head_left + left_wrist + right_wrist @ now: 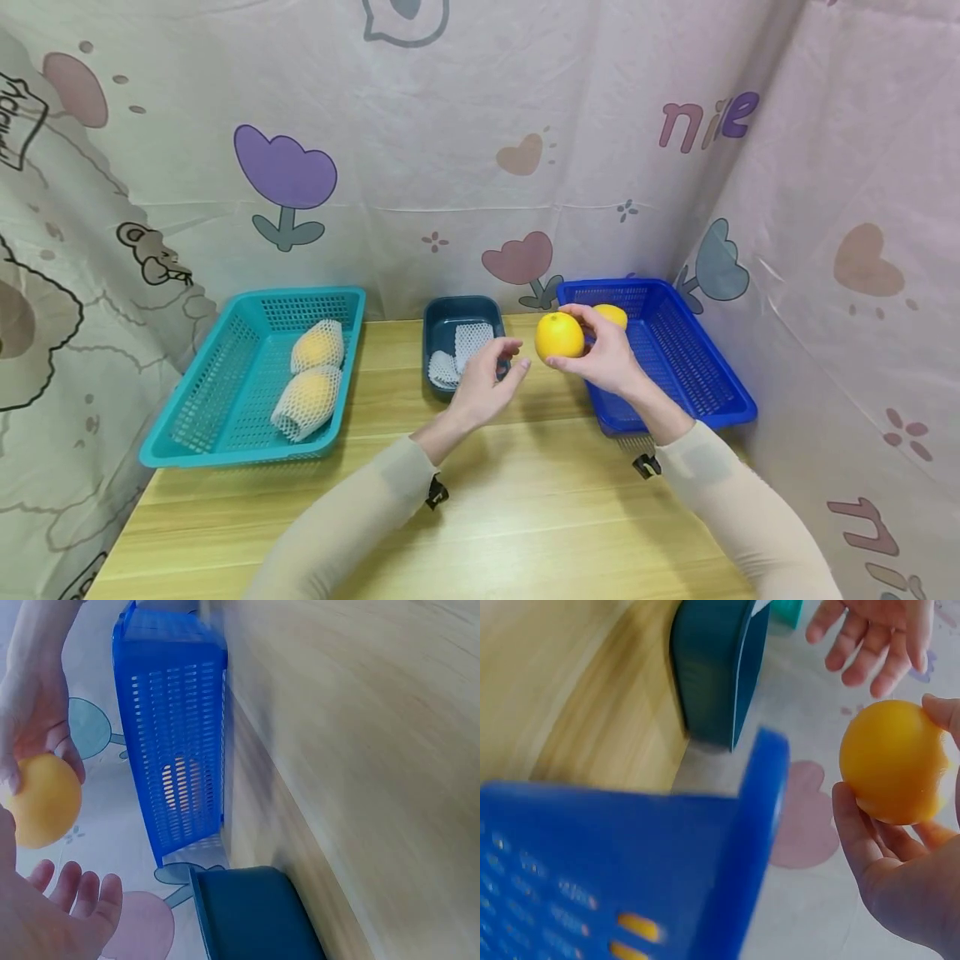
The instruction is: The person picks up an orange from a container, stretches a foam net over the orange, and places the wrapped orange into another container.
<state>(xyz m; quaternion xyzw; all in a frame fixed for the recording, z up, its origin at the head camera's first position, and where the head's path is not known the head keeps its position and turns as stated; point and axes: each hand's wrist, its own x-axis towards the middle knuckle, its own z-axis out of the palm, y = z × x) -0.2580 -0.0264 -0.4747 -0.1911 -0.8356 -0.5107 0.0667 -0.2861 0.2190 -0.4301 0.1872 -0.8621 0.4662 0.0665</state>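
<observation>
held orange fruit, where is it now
In the head view, the orange fruit is right of centre, gripped by the right hand near the blue basket.

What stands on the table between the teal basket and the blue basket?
The head view shows a small dark container with white foam nets inside; the left hand partly covers it.

A whitish fabric curtain (pixel 420 125) printed with a purple tulip (pixel 285 173) hangs behind and beside the yellowish wood-grain tabletop (pixel 540 525).
</observation>
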